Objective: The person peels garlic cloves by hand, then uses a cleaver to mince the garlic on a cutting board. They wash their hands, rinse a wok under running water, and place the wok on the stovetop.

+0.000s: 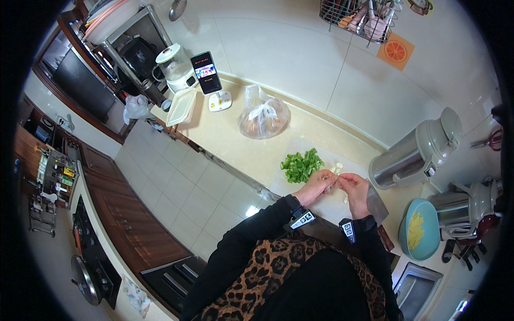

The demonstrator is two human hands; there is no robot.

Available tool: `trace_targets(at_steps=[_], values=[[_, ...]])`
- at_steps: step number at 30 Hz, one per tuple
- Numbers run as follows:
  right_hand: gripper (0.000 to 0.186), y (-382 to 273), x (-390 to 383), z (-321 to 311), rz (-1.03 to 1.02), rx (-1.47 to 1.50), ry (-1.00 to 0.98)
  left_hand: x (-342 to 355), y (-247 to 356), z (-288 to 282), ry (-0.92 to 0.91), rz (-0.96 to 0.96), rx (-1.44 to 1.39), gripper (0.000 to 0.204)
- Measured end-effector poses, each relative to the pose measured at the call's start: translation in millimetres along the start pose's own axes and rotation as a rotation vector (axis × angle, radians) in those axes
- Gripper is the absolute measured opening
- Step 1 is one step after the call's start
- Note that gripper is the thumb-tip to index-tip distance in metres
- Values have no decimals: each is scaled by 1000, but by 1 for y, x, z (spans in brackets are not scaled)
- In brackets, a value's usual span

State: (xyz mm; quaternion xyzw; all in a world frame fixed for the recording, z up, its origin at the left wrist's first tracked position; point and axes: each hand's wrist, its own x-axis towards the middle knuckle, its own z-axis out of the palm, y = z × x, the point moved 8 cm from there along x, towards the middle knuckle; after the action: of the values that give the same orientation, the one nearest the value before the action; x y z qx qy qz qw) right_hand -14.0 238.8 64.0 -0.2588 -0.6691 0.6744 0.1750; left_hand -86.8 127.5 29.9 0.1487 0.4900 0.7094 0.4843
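My left hand (pixel 319 186) and my right hand (pixel 355 190) meet over a white cutting board (pixel 279 184), fingertips pinched together. Between them is a small pale piece that looks like a garlic clove, mostly covered by the fingers. A few more pale garlic cloves (pixel 337 168) lie on the board just beyond my fingertips. Left of them sits a pile of chopped green pepper (pixel 301 165). A broad metal blade (pixel 377 205), seemingly a cleaver, rests by the board's right edge, partly behind my right wrist.
A blue bowl (pixel 402 235) with yellow pieces stands right, near the sink (pixel 417 283). Behind it are steel flasks (pixel 412 150). Farther left along the counter are a tied plastic bag (pixel 263 119), a phone (pixel 206 72) on a stand, a pale container (pixel 182 107) and a blender (pixel 174 67).
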Motion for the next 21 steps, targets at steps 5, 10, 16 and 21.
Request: trace_targets(at_steps=[5, 10, 16, 21], values=[[15, 1, 0, 1, 8, 36, 17, 2, 3, -3, 16, 29, 79, 17], [17, 4, 1, 0, 14, 56, 10, 4, 2, -4, 2, 33, 58, 17], [12, 9, 3, 1, 11, 60, 17, 8, -6, -10, 17, -8, 57, 14], [13, 14, 4, 3, 27, 80, 6, 15, -19, -18, 15, -83, -25, 11]])
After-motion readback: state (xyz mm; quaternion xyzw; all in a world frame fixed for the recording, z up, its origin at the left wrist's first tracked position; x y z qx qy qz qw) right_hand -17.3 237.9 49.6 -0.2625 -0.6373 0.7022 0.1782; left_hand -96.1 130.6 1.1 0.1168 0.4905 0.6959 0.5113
